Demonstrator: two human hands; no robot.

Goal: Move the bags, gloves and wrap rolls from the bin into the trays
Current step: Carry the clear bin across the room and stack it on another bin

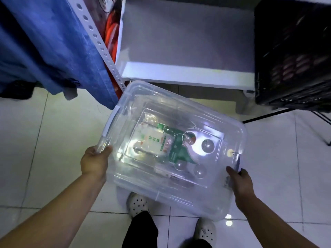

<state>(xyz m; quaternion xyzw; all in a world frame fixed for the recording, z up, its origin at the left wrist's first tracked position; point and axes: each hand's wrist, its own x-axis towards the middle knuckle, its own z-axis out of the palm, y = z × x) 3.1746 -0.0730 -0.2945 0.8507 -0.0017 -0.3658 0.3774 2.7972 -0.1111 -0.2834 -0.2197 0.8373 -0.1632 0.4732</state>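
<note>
A clear plastic bin (pixel 179 197) with its lid on hangs above the tiled floor, tilted, in front of me. My left hand (pixel 95 161) grips its left end by the white handle. My right hand (pixel 239 181) holds the right end near the other handle. Through the lid I see a white and green package (pixel 155 140) and a green packet (pixel 177 149) lying inside; the rest of the contents are blurred by glare.
A white low shelf (pixel 188 74) stands just beyond the bin. A black crate (pixel 293 56) sits at the right. Blue cloth (pixel 50 43) hangs over a perforated metal rack post (pixel 100 42) at the left. My feet in white clogs (pixel 138 204) are below the bin.
</note>
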